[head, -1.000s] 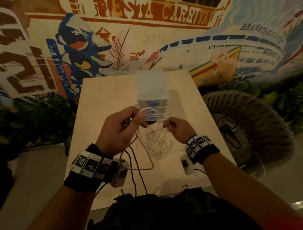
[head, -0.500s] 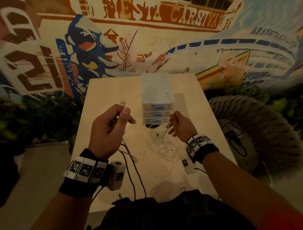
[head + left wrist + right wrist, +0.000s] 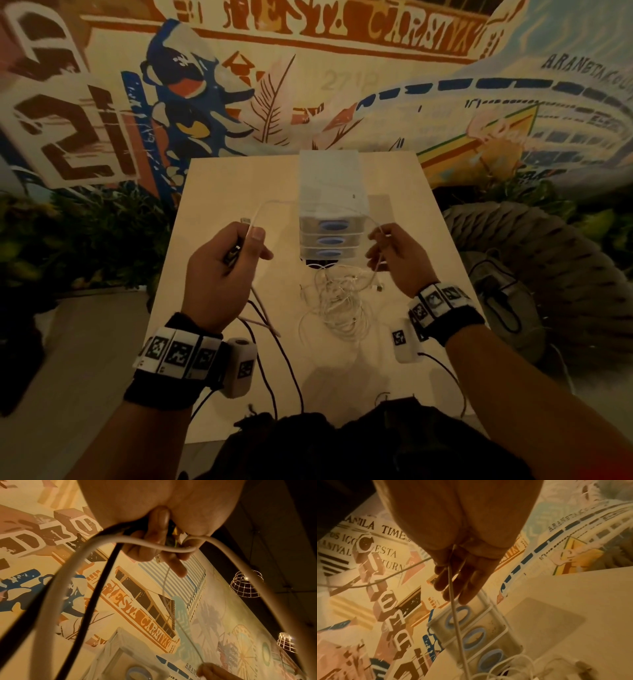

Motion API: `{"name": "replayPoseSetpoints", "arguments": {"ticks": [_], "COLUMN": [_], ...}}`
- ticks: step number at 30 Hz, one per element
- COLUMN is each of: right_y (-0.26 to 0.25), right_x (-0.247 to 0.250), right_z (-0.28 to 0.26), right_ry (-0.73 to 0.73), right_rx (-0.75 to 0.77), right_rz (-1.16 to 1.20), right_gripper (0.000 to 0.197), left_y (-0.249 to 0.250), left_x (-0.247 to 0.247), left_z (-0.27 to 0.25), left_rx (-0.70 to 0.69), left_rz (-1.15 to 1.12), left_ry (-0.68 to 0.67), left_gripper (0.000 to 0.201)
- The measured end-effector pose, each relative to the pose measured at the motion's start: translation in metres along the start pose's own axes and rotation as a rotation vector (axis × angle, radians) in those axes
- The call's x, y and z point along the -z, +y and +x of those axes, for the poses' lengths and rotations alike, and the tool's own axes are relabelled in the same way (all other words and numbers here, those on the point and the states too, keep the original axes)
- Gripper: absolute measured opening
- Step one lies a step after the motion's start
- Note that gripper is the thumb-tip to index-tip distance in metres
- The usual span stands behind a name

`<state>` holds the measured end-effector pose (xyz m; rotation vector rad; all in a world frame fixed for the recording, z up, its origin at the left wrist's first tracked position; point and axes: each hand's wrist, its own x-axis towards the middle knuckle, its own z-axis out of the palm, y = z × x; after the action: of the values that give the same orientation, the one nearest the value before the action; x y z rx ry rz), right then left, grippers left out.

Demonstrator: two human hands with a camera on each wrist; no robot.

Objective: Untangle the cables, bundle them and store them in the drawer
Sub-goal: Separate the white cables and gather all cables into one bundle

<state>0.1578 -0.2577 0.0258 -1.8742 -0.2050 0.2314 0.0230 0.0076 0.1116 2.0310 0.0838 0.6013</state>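
Left hand [image 3: 224,270]: curled tight on the thin white charging cable [image 3: 274,204] near its plug end, with a thicker pale cable and a black cable also in the fist; judged an anchor so the strand can be drawn out.
Strand: arcs between the hands, in front of the drawer unit.
Tangle [image 3: 337,301]: white cable pile on the pale wooden desk [image 3: 219,192], centre, just before the unit.
Translucent three-drawer plastic unit with blue handles [image 3: 330,219]: mid desk, drawers closed, so storing is not begun.
Right hand [image 3: 399,260]: pinches the same strand, lifting it off the pile.

Tangled white cables [image 3: 337,301], apparently before drawers [image 3: 329,240]
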Motion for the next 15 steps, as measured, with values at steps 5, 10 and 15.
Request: {"name": "replayPoseSetpoints", "arguments": {"ticks": [5, 10, 15], "right_y": [0.034, 0.055, 0.075], "right_x": [0.062, 0.085, 0.076], "right_z": [-0.055, -0.151, -0.211], "right_ry": [0.062, -0.161, -0.294], "right_rx": [0.02, 0.028, -0.125], "right_rz": [-0.223, -0.382, -0.429], "right_gripper": [0.018, 0.021, 0.043], "left_y": [-0.011, -0.003, 0.008], "left_x": [0.007, 0.004, 0.002], "left_z": [0.002, -0.007, -0.008], "left_rx": [-0.006, -0.048, -0.042], "left_rz": [0.041, 0.019, -0.069], "left_ry": [-0.001, -0.112, -0.071], "left_gripper": [0.026, 0.02, 0.017]}}
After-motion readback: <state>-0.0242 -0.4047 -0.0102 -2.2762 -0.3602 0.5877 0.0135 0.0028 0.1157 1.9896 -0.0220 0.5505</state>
